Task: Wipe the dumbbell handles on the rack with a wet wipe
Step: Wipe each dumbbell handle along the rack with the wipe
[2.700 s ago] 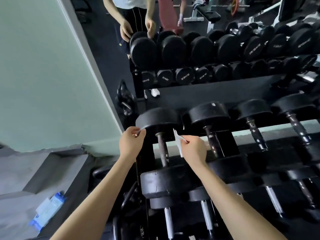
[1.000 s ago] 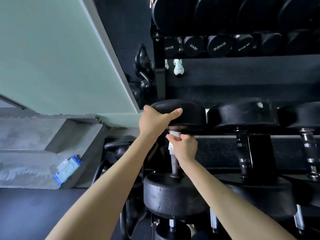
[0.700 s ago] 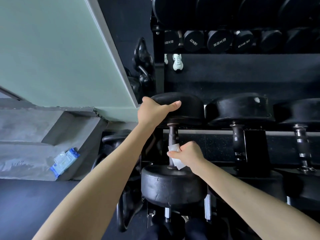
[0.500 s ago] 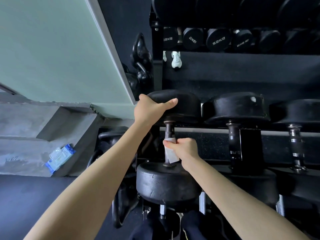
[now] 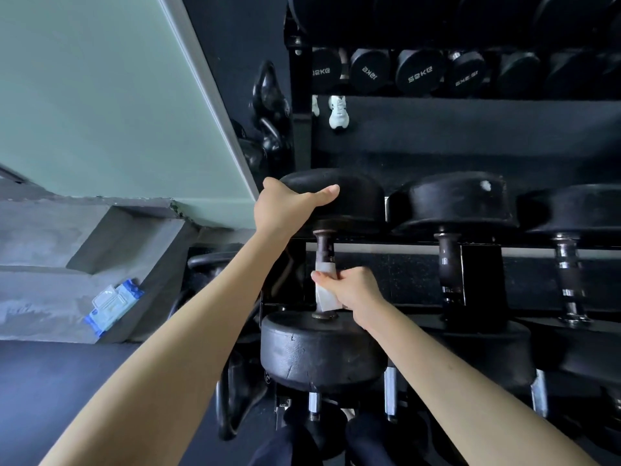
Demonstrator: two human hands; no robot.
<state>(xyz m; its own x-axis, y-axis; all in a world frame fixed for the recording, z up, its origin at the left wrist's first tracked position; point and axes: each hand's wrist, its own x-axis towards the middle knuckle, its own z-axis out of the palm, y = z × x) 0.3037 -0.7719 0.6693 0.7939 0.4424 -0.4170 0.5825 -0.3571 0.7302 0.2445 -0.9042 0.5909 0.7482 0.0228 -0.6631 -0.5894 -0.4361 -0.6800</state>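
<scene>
The leftmost black dumbbell lies on the rack (image 5: 420, 245) with its rusty handle (image 5: 324, 245) running towards me. My right hand (image 5: 353, 290) grips the lower part of that handle through a white wet wipe (image 5: 325, 297) wrapped round it. My left hand (image 5: 285, 205) clasps the far head (image 5: 356, 200) of the same dumbbell, thumb stretched across its top. The near head (image 5: 319, 351) sits just below my right hand.
Two more dumbbells (image 5: 450, 264) (image 5: 568, 274) lie to the right on the same tier. Smaller ones (image 5: 420, 70) line a rack behind. A blue wipe packet (image 5: 112, 306) lies on a concrete step at left. Kettlebells (image 5: 268, 105) stand by the green wall (image 5: 100, 95). A white shoe (image 5: 338, 112) shows behind.
My hands separated the wipe, then my left hand took the far head. My right hand with the wipe has slid down, up and down again along the handle.
</scene>
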